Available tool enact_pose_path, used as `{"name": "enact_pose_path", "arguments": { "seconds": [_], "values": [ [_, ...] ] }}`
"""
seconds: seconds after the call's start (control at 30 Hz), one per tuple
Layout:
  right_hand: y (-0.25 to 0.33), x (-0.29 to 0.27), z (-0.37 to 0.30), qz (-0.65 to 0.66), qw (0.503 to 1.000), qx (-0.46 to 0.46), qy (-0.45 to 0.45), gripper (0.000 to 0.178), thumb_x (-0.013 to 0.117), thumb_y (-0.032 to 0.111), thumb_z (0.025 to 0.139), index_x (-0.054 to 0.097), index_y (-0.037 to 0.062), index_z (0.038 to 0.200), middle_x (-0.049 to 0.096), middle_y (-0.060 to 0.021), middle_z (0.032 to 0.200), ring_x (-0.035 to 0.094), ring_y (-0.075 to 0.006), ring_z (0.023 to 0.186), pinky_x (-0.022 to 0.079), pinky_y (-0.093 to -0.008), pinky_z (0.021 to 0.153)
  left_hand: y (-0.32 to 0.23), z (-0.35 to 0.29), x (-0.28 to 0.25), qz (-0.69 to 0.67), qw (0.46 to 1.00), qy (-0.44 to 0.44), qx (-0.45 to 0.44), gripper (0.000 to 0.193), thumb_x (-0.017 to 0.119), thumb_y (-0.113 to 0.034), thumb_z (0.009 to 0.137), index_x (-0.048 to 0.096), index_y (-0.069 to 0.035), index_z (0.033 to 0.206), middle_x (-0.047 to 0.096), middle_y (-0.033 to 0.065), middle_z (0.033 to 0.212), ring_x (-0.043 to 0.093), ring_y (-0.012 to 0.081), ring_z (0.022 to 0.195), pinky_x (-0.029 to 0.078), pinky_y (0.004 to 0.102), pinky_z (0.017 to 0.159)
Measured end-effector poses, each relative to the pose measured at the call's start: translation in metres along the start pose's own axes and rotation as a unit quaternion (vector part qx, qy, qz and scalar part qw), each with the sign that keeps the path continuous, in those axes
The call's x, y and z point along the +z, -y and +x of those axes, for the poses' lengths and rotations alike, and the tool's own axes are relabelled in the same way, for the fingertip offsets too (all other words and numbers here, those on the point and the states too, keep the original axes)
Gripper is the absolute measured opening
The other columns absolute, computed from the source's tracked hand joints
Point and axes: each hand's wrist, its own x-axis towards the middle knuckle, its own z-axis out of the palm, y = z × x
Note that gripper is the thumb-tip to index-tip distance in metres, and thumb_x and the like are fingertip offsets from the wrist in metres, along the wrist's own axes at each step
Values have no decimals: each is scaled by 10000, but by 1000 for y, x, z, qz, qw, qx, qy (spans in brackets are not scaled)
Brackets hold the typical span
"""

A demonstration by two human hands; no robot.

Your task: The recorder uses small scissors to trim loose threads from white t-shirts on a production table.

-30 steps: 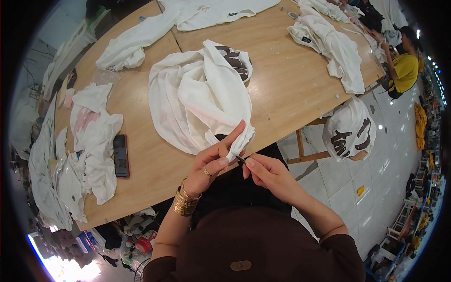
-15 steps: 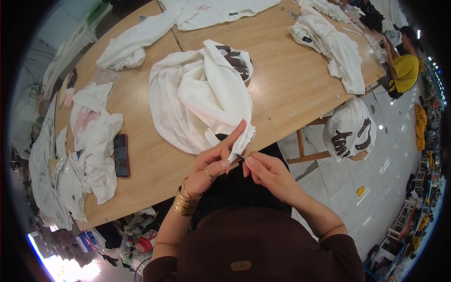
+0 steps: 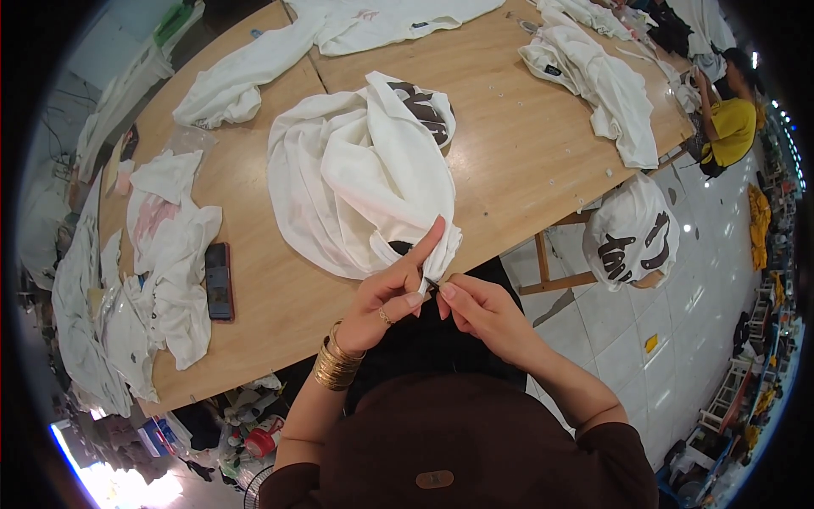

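Observation:
A white garment [image 3: 339, 170] with dark brown printing lies bunched on the wooden table, its near edge hanging toward me. My left hand [image 3: 392, 293] pinches that edge between thumb and fingers, with the index finger stretched along the cloth. Close beside it, my right hand [image 3: 483, 310] grips a small dark pointed tool [image 3: 433, 284]. The tool's tip meets the pinched fabric; most of its body is hidden in my fingers, so its exact kind is unclear.
On the wooden table [image 3: 246, 220], a phone [image 3: 220, 282] and white garments [image 3: 174, 254] lie left. Another white garment [image 3: 593, 93] lies right, near a person in yellow [image 3: 731, 127]. A printed white bundle [image 3: 632, 233] rests on a stool past the table edge.
My left thumb and fingers have shifted slightly on the garment's edge, and the tool's tip sits a little differently against it. The rest stays in place.

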Motion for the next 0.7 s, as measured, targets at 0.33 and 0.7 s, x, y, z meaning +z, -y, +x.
{"name": "enact_pose_path", "arguments": {
  "seconds": [0.33, 0.7],
  "values": [
    [1, 0, -5, -36, 999, 1, -5, 361, 371, 320, 966, 526, 46, 789, 342, 42, 555, 296, -40, 518, 261, -194, 483, -6, 2, 8, -129, 991, -40, -15, 200, 482, -127, 798, 398, -54, 632, 147, 214, 1468, 443, 188, 1165, 344, 358, 988],
    [0, 0, 1, -5, 999, 26, -21, 356, 443, 341, 939, 535, 50, 756, 376, 24, 575, 360, -52, 550, 298, -214, 510, -8, 2, 5, -112, 993, -27, -35, 227, 513, -172, 767, 417, -47, 604, 141, 230, 1462, 397, 247, 1185, 343, 371, 973]
  ]
}}
